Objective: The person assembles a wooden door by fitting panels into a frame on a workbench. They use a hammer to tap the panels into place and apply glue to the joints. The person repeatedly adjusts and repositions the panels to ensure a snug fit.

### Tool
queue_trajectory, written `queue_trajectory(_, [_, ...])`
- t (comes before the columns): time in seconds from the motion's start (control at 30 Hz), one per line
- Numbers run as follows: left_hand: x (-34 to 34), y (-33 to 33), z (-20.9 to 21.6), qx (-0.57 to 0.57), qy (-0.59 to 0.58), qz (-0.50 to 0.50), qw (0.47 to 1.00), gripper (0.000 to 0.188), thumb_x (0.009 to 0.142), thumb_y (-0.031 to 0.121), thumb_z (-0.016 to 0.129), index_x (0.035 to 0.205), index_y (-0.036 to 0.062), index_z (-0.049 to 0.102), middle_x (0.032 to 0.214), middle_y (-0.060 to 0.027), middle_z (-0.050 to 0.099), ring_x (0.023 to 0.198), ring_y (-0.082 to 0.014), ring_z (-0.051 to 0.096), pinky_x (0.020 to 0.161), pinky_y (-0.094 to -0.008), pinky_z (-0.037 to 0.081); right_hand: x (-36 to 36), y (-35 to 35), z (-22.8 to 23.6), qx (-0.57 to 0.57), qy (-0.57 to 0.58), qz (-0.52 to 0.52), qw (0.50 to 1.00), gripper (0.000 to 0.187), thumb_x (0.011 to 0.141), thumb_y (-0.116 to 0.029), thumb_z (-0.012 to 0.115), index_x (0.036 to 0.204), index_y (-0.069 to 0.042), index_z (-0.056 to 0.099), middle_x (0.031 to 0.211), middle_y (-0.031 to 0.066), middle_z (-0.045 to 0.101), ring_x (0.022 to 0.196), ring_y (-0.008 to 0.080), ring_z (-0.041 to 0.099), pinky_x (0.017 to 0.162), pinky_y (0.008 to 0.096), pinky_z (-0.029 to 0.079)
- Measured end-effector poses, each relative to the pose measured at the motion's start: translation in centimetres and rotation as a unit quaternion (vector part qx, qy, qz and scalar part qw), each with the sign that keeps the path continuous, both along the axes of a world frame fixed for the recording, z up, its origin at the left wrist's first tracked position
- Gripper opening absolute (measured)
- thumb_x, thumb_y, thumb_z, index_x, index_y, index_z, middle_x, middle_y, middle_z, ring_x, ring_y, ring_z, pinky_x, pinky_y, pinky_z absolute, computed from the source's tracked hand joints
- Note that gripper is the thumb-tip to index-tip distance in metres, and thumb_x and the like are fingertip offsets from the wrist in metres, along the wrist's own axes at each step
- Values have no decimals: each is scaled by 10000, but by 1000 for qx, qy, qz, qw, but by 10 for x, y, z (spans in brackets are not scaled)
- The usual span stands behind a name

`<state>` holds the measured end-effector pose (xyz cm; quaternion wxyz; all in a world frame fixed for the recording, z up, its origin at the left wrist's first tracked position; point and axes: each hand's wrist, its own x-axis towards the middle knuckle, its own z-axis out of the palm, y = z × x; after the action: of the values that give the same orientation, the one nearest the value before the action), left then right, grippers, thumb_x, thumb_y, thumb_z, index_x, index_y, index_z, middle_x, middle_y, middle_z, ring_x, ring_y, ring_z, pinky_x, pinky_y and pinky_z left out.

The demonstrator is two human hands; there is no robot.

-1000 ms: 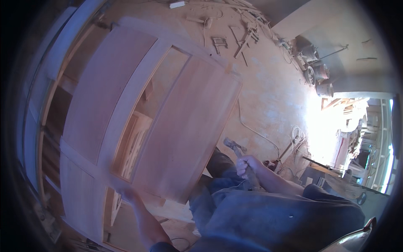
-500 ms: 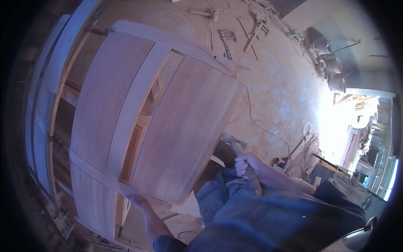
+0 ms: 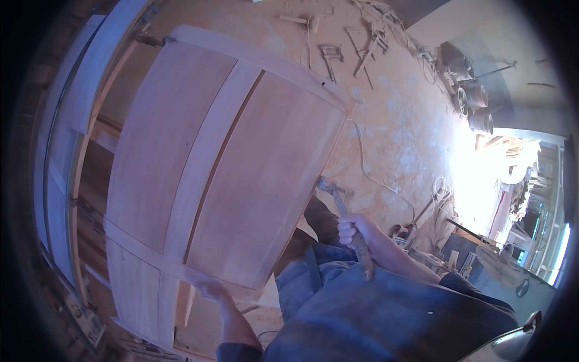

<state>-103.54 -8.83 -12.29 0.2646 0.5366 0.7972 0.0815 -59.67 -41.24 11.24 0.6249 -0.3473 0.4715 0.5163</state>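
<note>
A large unfinished wooden panelled door (image 3: 190, 157) lies in front of me, with pale stiles and rails around reddish panels. My right hand (image 3: 356, 232) is closed around the wooden handle of a hammer (image 3: 363, 256). The hammer's head rests at or very near the outer right edge of the right-hand panel (image 3: 259, 175). A thin dark gap runs between this panel and the middle stile (image 3: 208, 145). My left hand (image 3: 208, 289) grips the cross rail (image 3: 142, 250) near the panel's lower end; its fingertips are partly hidden.
More long wooden frames (image 3: 90, 108) stand at the left. Clamps (image 3: 332, 57) and tools lie on the dusty floor at the far side. A cable (image 3: 368, 163) trails past the door's right edge. Buckets (image 3: 480, 122) stand near a bright doorway; a dusty fan (image 3: 499, 265) is at the right.
The right-hand panel has shifted left against the middle stile, so the wide gap between them is now narrow. The hammer's head has moved up and slightly left, following the panel's edge.
</note>
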Motion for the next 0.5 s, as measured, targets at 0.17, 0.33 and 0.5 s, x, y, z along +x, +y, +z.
queue_trajectory(0.17, [-73,18,-50,27,108,-72,991,470,1071,179,380,1398,-159,374,1012,-335,678,918,-487,684,769,-528,593,7,-3,-6,-35,-8,-21,999,308,959,-195,557,682,-214,424,578,-74,419,528,89,450,488,252,344])
queue_trajectory(0.33, [-32,-4,-23,70,256,-247,932,509,998,87,483,1433,-141,350,955,-261,704,798,-427,718,620,-480,614,18,19,5,-16,-18,-15,1000,299,967,-201,553,694,-197,431,572,-69,407,518,86,431,488,246,342])
queue_trajectory(0.5, [-29,1,-9,4,291,-206,934,534,995,140,505,1430,-142,375,1043,-290,673,925,-441,697,738,-479,609,27,12,5,-29,-5,7,1000,297,959,-161,562,678,-166,467,569,-66,412,484,67,414,506,246,395])
